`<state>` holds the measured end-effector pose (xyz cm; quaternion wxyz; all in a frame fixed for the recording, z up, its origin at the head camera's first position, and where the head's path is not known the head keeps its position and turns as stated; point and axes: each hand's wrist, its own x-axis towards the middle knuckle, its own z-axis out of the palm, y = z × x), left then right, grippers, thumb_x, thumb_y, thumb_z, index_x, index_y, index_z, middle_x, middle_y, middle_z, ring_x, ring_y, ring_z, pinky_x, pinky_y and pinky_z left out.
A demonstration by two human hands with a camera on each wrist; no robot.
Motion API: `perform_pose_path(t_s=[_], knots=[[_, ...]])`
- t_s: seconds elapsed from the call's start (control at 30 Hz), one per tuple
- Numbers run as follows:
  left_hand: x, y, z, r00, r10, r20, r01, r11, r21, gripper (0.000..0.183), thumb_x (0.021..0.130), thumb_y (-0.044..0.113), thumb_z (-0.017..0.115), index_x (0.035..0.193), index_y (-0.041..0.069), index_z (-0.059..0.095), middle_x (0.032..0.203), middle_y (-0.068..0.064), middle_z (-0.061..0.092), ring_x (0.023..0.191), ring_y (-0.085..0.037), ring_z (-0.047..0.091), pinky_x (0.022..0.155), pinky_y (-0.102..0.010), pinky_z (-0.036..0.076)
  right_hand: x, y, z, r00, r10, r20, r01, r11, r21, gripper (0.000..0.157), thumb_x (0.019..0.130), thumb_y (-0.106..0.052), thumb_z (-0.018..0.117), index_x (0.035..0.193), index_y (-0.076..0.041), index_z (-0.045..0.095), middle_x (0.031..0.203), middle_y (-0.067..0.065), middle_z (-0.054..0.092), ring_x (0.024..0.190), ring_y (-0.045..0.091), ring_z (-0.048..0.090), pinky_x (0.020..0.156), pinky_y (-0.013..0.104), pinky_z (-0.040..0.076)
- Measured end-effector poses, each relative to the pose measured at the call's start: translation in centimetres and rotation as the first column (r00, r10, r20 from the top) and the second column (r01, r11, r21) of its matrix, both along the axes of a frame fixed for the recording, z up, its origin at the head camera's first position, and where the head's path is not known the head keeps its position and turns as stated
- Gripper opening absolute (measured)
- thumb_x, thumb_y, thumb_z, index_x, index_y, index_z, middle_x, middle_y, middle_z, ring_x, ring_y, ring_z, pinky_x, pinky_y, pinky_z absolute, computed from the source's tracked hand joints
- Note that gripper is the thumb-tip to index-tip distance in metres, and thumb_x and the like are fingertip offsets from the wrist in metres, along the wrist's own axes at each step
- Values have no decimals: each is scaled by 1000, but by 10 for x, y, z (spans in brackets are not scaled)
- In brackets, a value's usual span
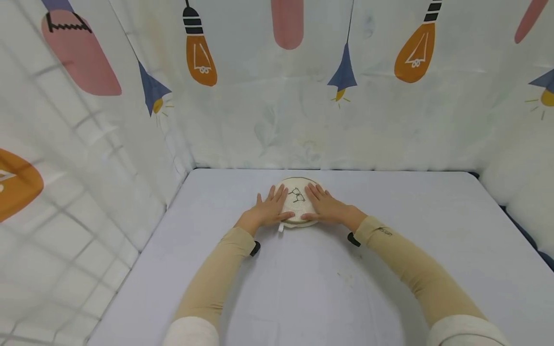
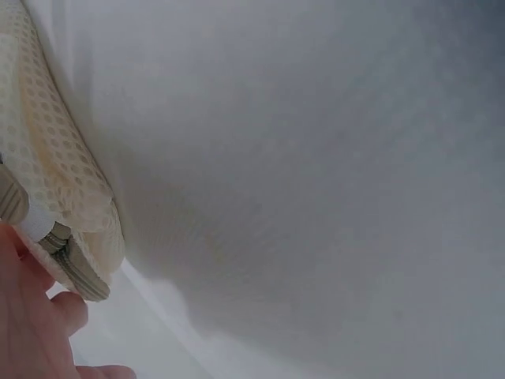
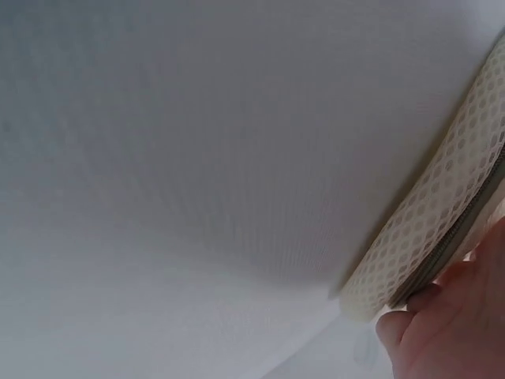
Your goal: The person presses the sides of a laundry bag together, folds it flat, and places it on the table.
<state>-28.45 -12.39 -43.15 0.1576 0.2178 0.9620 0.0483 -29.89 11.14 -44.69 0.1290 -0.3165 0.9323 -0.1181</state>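
Note:
A round cream mesh laundry bag [image 1: 297,193] lies on the table, with a dark line drawing on its top and a small white tag [image 1: 281,227] at its near left edge. My left hand [image 1: 270,209] rests on the bag's left side, fingers stretched forward. Across from it, my right hand [image 1: 326,206] rests on the right side with its fingers also extended. In the left wrist view, the bag's mesh side [image 2: 59,142] and a grey-brown zipper band show beside the left hand [image 2: 31,324]. The right wrist view shows a zipper [image 3: 454,237] along the mesh edge, beside the right hand [image 3: 454,332].
A white cloth covers the table [image 1: 298,288]. Behind it hangs a pale curtain [image 1: 259,125] printed with bulbs and lamps, and another pale sheet [image 1: 86,192] with grid-like shadows stands at the left. The table's far edge lies just beyond the bag.

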Motion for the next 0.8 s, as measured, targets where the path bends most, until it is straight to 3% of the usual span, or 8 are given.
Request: perform_pose_path(t_s=[0.23,0.47,0.8], knots=[[2,4,1,999,21,25,-21,1000,-9,90,106,62,37,164,7,-5,170,-10,-13,155,-36,-11,117,-71,4,-1,-3,-4,1000,-22,3,22,996,83,99,103,-63,44,163,-1,-6,169,20,-9,155,38,-9,123,59,5],[1,6,-2,997,56,60,-55,998,-16,90,106,61,36,164,6,-4,170,-10,-14,154,-38,-11,117,-71,5,-3,-5,-5,999,-24,28,22,996,90,99,103,-64,44,163,-2,-4,169,20,-8,155,38,-9,122,61,2],[-4,9,12,986,64,151,-61,998,-25,89,106,59,39,164,6,-3,170,-11,-13,154,-39,-10,118,-70,6,-8,-4,-2,998,-36,59,29,994,109,99,101,-69,40,164,-5,-2,170,20,-3,156,36,-7,120,62,-7]])
